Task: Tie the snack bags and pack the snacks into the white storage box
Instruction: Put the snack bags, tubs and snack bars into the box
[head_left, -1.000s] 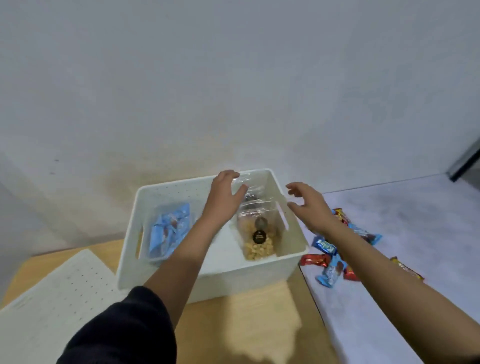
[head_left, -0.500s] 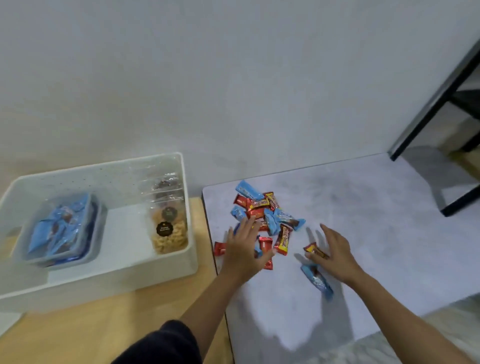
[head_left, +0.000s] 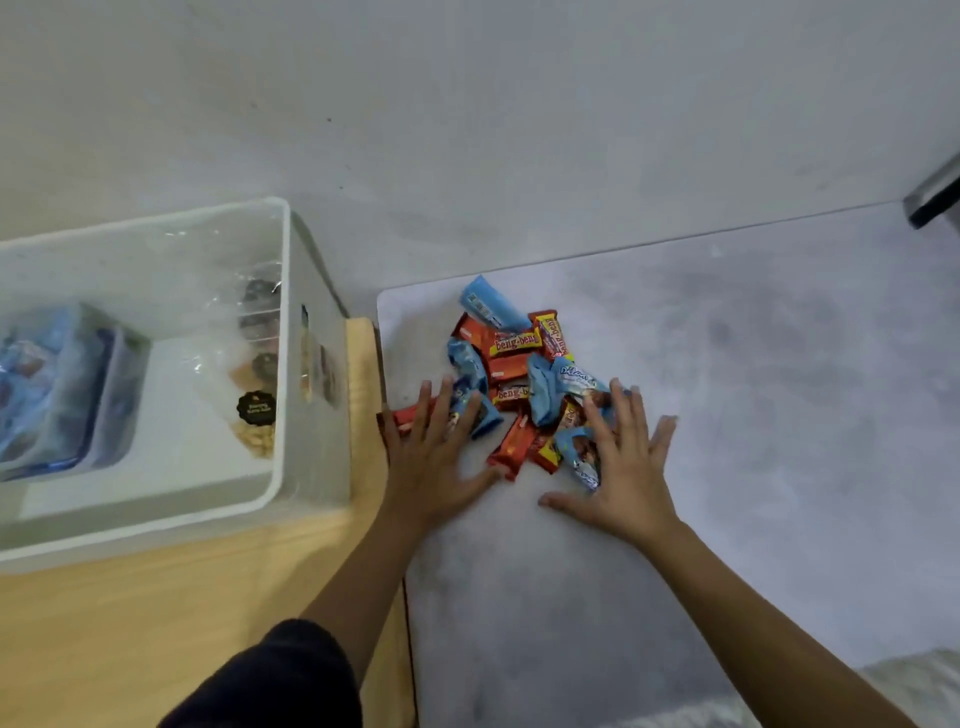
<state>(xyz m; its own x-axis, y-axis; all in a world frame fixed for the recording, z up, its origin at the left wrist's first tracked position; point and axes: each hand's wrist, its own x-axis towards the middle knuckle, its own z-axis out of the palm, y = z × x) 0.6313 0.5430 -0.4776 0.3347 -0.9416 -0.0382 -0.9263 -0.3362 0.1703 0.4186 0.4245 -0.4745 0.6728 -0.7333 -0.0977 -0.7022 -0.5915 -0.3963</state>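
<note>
1. While your left hand (head_left: 436, 457) lies flat on the left edge of the snack pile (head_left: 519, 364), its fingers are straight and spread. They cover part of a red wrapper (head_left: 402, 418) and a blue one (nothing is pinched or gripped).
2. Your right hand (head_left: 626, 467) lies flat against the pile's right edge, fingers fanned apart as well. The thumb stretches leftward along the tabletop, and the fingertips rest on light-blue packets.
3. You have the pile between your two hands and just beyond them. It sits on the grey marbled table (head_left: 753, 415), near that table's far left corner. It is a loose overlap of red bars, yellow-labelled "beng-beng" bars and light-blue packets.
4. To your left, the white storage box (head_left: 156, 535) stands on the wooden table (head_left: 156, 634). It is close to the seam where the two tables meet, and neither hand touches it.
5. Inside the box, a blue packet bundle (head_left: 52, 384) in clear wrap lies at the left. A clear snack bag (head_left: 254, 415) with a round black label leans along the right wall, with pale crunchy pieces at its lower end (whether its top is tied cannot be made out).
6. A dark sleeve (head_left: 270, 675) covers your left arm near the elbow, while your right forearm is bare.
</note>
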